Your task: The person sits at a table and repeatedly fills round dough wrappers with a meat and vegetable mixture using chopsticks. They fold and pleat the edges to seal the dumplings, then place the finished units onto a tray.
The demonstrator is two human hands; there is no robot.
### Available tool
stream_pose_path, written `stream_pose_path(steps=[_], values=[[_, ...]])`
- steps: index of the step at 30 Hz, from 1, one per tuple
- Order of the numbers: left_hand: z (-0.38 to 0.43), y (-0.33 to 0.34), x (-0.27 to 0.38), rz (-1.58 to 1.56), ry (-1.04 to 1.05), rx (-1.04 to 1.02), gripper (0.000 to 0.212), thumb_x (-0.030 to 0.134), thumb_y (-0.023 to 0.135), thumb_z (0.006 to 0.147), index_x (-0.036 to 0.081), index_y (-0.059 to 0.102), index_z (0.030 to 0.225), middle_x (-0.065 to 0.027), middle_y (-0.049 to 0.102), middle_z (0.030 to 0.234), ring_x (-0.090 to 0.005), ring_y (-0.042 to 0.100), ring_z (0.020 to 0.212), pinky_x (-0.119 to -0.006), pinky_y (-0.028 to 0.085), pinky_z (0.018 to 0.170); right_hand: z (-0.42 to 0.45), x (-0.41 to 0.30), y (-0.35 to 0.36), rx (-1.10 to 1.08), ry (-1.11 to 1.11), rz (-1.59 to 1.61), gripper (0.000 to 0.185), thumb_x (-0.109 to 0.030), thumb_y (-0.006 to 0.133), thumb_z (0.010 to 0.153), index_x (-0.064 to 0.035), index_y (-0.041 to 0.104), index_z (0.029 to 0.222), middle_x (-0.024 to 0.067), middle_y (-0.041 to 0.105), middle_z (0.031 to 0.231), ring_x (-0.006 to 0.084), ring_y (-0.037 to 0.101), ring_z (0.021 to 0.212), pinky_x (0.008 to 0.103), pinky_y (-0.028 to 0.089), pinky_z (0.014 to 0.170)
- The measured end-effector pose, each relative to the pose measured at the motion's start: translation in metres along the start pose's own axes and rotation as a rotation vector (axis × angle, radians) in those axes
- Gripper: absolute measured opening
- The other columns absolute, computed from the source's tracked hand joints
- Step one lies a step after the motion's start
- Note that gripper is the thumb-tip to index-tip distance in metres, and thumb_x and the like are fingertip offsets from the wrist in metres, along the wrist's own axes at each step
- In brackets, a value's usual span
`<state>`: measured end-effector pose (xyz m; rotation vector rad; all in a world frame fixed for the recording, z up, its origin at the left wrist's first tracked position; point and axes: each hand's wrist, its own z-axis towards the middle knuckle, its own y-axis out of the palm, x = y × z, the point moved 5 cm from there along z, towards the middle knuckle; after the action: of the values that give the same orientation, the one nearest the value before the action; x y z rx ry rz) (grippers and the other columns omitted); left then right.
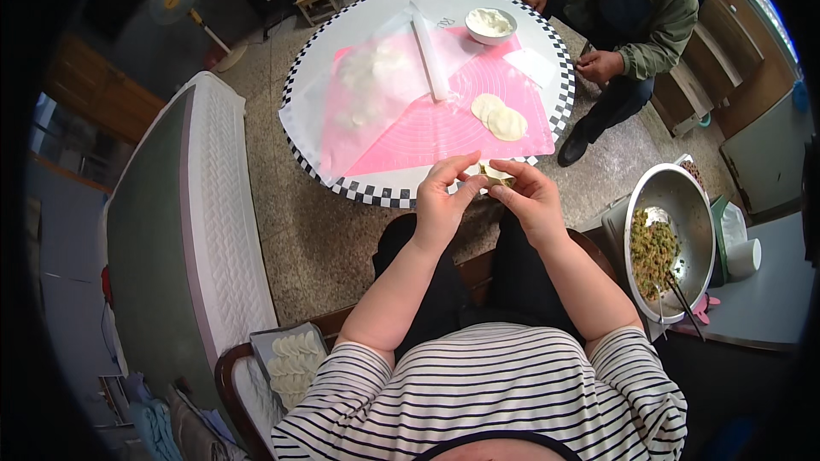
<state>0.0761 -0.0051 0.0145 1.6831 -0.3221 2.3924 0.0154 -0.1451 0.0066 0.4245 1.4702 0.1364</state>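
Note:
My left hand and my right hand pinch a partly folded dumpling between them, just off the near edge of the round table. Some greenish filling shows inside its dough wrapper. Beyond my hands, round dough wrappers overlap on a pink silicone mat. A white rolling pin lies across the mat and a translucent sheet, which covers pale pieces. A bowl of white flour stands at the back. To my right, a steel bowl holds chopped filling with dark chopsticks.
A seated person in a green jacket is at the table's right, one hand near its edge. Rows of folded dumplings lie on a tray at my lower left, beside a padded bed. A white cup stands beyond the steel bowl.

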Motion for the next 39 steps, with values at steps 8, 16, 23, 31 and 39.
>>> stream_pose_path(steps=[8,16,23,31,39], values=[[-0.003,-0.002,0.006,0.073,0.071,0.035,0.005,0.003,0.071,0.08,0.002,0.069,0.085,-0.0036,0.065,0.083,-0.0118,0.059,0.077,-0.026,0.047,0.073,-0.002,0.006,0.0,-0.041,0.081,0.028,0.036,0.001,0.062,0.087,0.0057,0.055,0.122,0.0093,0.065,0.103,0.0134,0.063,0.093,0.0245,0.051,0.082],[-0.001,-0.004,0.024,0.15,0.174,0.097,0.012,0.006,0.073,0.078,0.003,0.07,0.089,-0.0083,0.067,0.092,-0.0155,0.062,0.077,-0.028,0.05,0.071,-0.001,0.003,0.004,-0.051,0.118,0.044,0.035,0.0,0.062,0.087,0.0047,0.056,0.122,0.0092,0.065,0.101,0.0132,0.064,0.092,0.0236,0.051,0.081],[-0.004,0.003,-0.003,-0.135,-0.01,-0.073,0.012,0.002,0.069,0.083,0.002,0.07,0.095,-0.0097,0.068,0.103,-0.0153,0.062,0.094,-0.027,0.049,0.083,0.002,0.001,-0.001,-0.09,0.136,-0.149,0.033,0.0,0.065,0.085,0.0031,0.059,0.117,0.0068,0.065,0.098,0.0102,0.063,0.087,0.0222,0.051,0.077],[-0.009,-0.002,-0.01,0.027,0.05,-0.011,0.008,0.005,0.068,0.085,0.001,0.068,0.092,-0.0095,0.069,0.098,-0.013,0.063,0.087,-0.025,0.052,0.078,0.001,0.0,0.006,-0.069,0.257,0.009,0.032,0.003,0.065,0.083,0.006,0.056,0.114,0.0084,0.064,0.1,0.0115,0.064,0.087,0.0229,0.052,0.074],[-0.014,0.021,-0.022,-0.702,-0.423,-0.161,0.031,0.004,0.06,0.091,0.0,0.052,0.121,-0.0121,0.062,0.116,-0.0163,0.063,0.099,-0.029,0.054,0.086,0.014,-0.02,0.003,-0.083,-0.022,-0.307,0.029,0.0,0.066,0.083,0.0033,0.055,0.11,0.0098,0.064,0.098,0.0111,0.063,0.084,0.0229,0.051,0.072]])
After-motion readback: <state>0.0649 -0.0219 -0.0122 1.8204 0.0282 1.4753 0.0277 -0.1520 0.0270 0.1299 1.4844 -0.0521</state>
